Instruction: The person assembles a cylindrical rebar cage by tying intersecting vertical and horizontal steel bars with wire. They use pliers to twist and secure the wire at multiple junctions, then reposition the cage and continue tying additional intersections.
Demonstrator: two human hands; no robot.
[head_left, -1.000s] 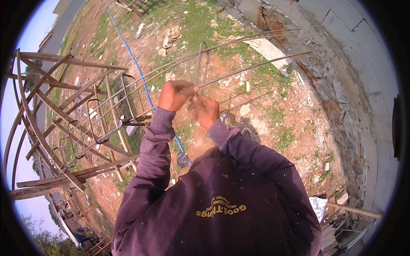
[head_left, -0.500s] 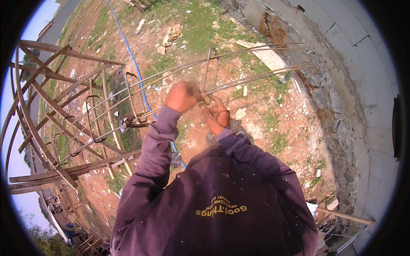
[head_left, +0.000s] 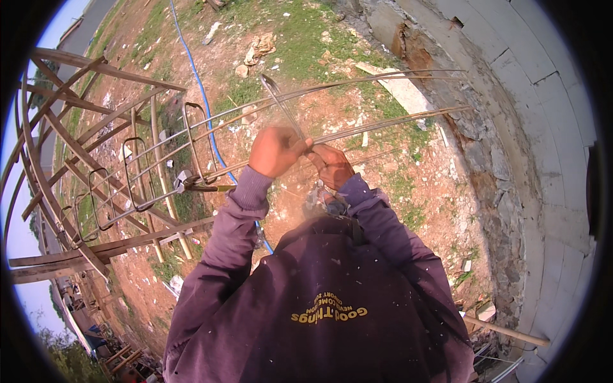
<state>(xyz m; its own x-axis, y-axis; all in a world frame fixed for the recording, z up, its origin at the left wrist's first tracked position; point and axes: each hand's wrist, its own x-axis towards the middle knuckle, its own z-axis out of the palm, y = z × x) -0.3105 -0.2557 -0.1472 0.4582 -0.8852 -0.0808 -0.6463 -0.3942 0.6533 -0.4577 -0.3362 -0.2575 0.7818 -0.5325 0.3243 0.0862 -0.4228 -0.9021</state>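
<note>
I see the left hand (head_left: pixel 276 150) fisted around a steel stirrup (head_left: pixel 281 105) at the long rebars (head_left: pixel 383 80), which run out over the dirt ground (head_left: pixel 357 172). Right hand (head_left: pixel 332 166) just beside it, fingers curled on the bars; wooden frame (head_left: pixel 70 147) stands left.

hands (head_left: pixel 303 159): 2 | long steel bars (head_left: pixel 383 124): 4 | rectangular stirrups (head_left: pixel 195 143): 4 | blue hose (head_left: pixel 198 83): 1

Bare reddish ground (head_left: pixel 357 191) carries grass patches, scattered stones (head_left: pixel 258 48) and a blue hose (head_left: pixel 204 102).
</note>
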